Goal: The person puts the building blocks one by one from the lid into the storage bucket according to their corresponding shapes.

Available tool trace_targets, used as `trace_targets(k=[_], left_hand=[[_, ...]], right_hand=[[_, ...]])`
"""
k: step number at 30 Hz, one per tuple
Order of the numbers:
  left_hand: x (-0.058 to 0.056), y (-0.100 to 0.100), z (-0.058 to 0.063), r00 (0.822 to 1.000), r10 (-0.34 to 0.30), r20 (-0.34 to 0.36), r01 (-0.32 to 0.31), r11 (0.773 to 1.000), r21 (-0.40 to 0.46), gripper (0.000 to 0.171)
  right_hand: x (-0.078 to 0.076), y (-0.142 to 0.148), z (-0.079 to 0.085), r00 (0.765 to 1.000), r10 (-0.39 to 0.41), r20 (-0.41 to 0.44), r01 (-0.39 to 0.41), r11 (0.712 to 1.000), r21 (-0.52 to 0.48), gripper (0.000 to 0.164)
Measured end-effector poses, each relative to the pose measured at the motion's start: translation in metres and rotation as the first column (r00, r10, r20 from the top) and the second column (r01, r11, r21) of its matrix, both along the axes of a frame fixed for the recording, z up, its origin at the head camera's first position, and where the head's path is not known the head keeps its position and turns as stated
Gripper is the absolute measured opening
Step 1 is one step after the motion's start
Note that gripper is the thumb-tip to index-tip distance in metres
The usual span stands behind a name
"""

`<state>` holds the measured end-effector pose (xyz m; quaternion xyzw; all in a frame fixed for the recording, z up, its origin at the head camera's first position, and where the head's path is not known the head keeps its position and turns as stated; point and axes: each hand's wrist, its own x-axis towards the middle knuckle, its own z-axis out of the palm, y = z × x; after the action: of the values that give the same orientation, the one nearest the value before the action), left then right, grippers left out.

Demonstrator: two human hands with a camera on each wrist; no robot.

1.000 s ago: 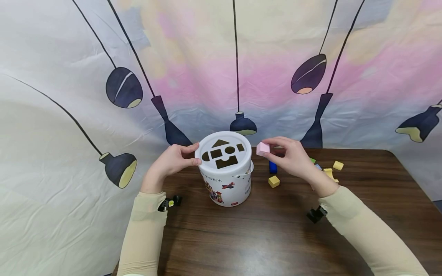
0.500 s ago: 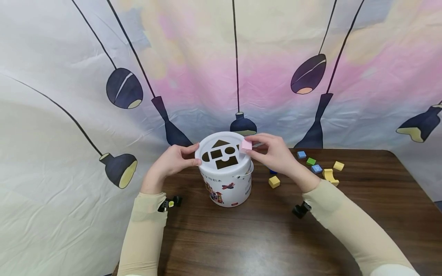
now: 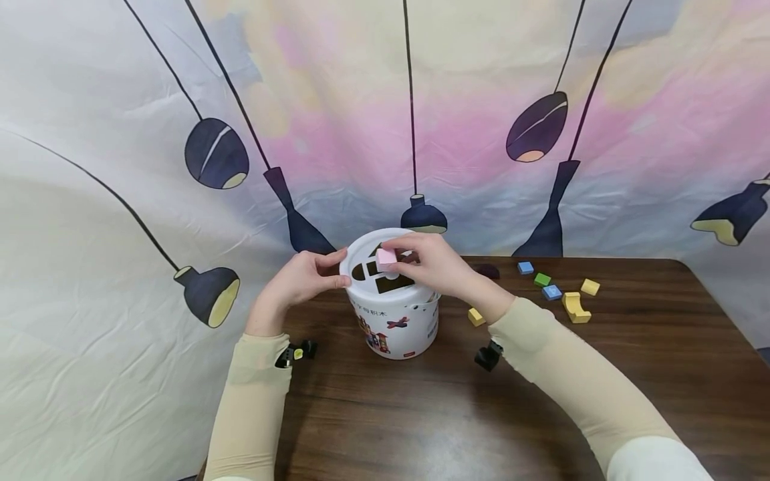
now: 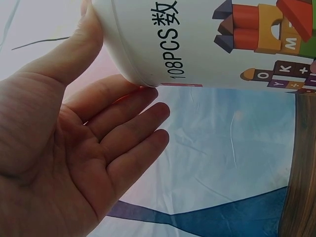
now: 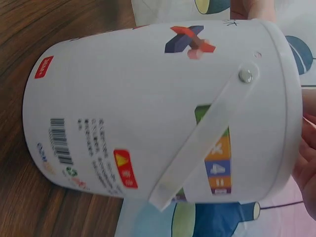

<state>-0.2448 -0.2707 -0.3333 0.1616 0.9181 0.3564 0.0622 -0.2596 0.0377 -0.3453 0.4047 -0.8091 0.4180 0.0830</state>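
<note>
A white toy-block bucket (image 3: 394, 327) stands upright on the wooden table, its white lid (image 3: 359, 288) cut with shaped holes. Over the middle of the lid, my right hand (image 3: 432, 266) pinches a pink block (image 3: 386, 260) between thumb and fingers. The block overlaps the square hole in the head view. My left hand (image 3: 303, 280) steadies the lid's left edge, thumb and index finger touching the rim. In the left wrist view, that hand's other fingers (image 4: 133, 143) extend free of the bucket. The right wrist view shows the bucket's side and handle (image 5: 202, 138); the pink block is hidden there.
Right of the bucket lie two blue blocks (image 3: 525, 268), a green block (image 3: 543, 280), yellow blocks (image 3: 590, 287) and a yellow arch block (image 3: 575, 308). Another yellow block (image 3: 476, 317) and a dark piece (image 3: 488, 271) sit near the right forearm. A lamp-patterned cloth (image 3: 481, 167) hangs behind the table.
My right hand has moved left with the pink block, from beside the bucket, across the lid's right rim, to over the lid's middle. The left hand has stayed on the rim.
</note>
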Motion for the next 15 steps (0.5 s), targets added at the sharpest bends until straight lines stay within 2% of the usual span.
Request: trace_targets(k=[6,15], left_hand=[[0.001,-0.001,0.0,1.0,0.002,0.002,-0.002,1.0,-0.004,0.073],[0.001,0.0,0.001,1.0,-0.001,0.01,0.001,1.0,0.0,0.073]], right_hand=[[-0.004,-0.014,0.003,0.999,0.004,0.042,-0.006,0.998,0.056,0.04],[-0.007,-0.019,0.003,0.996,-0.019,0.084,0.009,0.994,0.111,0.041]])
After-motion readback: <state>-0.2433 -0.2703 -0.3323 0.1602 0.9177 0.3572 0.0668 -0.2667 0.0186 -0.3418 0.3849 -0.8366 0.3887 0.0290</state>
